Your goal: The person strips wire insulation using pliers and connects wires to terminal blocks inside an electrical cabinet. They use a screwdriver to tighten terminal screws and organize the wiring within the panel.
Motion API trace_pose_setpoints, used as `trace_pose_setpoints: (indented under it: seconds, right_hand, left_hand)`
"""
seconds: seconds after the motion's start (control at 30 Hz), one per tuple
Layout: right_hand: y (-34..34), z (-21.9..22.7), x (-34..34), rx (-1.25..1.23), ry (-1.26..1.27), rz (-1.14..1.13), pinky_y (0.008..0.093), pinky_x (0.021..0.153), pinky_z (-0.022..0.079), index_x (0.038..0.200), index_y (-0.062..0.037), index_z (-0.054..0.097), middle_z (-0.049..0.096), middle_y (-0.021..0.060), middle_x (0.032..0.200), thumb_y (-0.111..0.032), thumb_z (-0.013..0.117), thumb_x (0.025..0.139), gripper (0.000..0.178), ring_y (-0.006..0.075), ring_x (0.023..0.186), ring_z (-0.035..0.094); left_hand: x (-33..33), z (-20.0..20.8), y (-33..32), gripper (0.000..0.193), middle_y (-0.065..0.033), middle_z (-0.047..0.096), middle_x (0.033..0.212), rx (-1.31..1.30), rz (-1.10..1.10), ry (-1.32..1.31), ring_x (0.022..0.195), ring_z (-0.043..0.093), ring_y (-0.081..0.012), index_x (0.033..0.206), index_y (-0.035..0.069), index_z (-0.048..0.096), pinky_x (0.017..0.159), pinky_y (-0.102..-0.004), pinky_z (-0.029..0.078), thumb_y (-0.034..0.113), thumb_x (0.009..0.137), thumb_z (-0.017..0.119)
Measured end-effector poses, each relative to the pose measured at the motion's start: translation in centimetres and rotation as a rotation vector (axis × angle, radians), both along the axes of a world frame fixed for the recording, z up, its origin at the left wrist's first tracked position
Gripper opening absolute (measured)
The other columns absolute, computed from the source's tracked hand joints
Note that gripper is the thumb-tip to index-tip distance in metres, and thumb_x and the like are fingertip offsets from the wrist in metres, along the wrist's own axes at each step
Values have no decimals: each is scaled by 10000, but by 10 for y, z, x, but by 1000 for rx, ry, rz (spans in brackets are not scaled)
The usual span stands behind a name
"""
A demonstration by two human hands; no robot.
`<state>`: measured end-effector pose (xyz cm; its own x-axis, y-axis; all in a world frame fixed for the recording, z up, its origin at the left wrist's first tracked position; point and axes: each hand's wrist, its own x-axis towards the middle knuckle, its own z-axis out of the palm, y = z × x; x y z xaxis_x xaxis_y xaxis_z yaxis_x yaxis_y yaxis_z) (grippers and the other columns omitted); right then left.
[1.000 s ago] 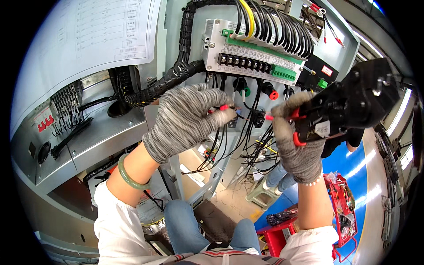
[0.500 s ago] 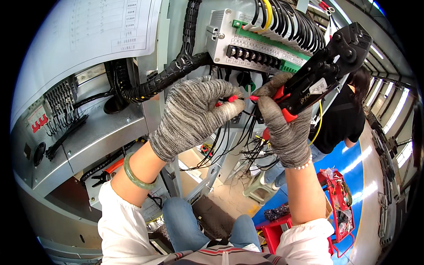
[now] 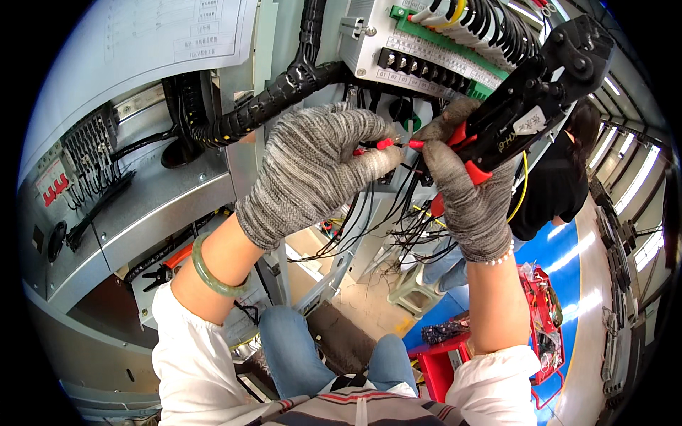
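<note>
My left hand (image 3: 305,170), in a grey knitted glove, is closed, with small red insulated crimp terminals (image 3: 384,144) between thumb and fingers. In my gloved right hand (image 3: 472,192) are black crimping pliers (image 3: 547,92) with red on the handles, their head pointing up and right. The same hand's thumb and forefinger pinch another red crimp terminal (image 3: 416,144), whose tip comes close to those in my left hand. Whether a wire sits in it I cannot tell. Just above is a grey terminal module (image 3: 362,50) with green connectors and a black screw strip.
Thin black loose wires (image 3: 419,238) hang below my hands. A thick wrapped cable harness (image 3: 266,110) crosses at left, under a printed sheet (image 3: 135,42). A person in black (image 3: 554,192) is at the right, beyond a green stool (image 3: 412,298). A red tool cart (image 3: 547,319) stands lower right.
Both hands, the pliers and the module appear slightly farther right, as the view shifts. The red terminals in the two hands look closer together. Both grips stay the same.
</note>
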<state>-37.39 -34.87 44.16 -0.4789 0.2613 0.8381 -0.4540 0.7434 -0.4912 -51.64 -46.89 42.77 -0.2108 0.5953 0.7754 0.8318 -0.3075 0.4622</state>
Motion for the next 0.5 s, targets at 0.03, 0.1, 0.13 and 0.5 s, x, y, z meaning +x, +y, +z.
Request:
trace_pose_setpoints:
  seconds: [0.03,0.1,0.13,0.5]
  right_hand:
    - [1,0,-1,38,-23,-18,278,694,473,1004,-22,527,578,38,846,-55,635,762,267,123,766,558]
    - [6,2,0,117,-68,-56,278,688,475,1008,-17,523,576,48,834,-58,634,766,270,132,750,561]
    - [5,5,2,212,-99,-138,301,716,490,1036,-12,523,602,88,864,-70,653,760,311,178,779,600]
    - [7,7,0,523,-31,-290,286,713,460,902,-37,597,593,34,822,-101,655,735,187,144,764,556]
  left_hand:
    - [0,-1,0,202,-53,636,729,4,3,7,665,561,-108,880,40,693,638,-259,459,170,735,746]
    - [-1,-1,0,208,-55,639,737,33,16,81,665,562,-108,886,35,691,634,-260,463,167,736,748]
    - [-1,0,0,207,-55,639,736,40,23,117,665,563,-108,889,34,690,633,-260,464,166,739,745]
    - [-5,-13,9,231,-106,643,769,154,-46,65,666,620,-224,914,74,682,629,-321,498,246,760,698]
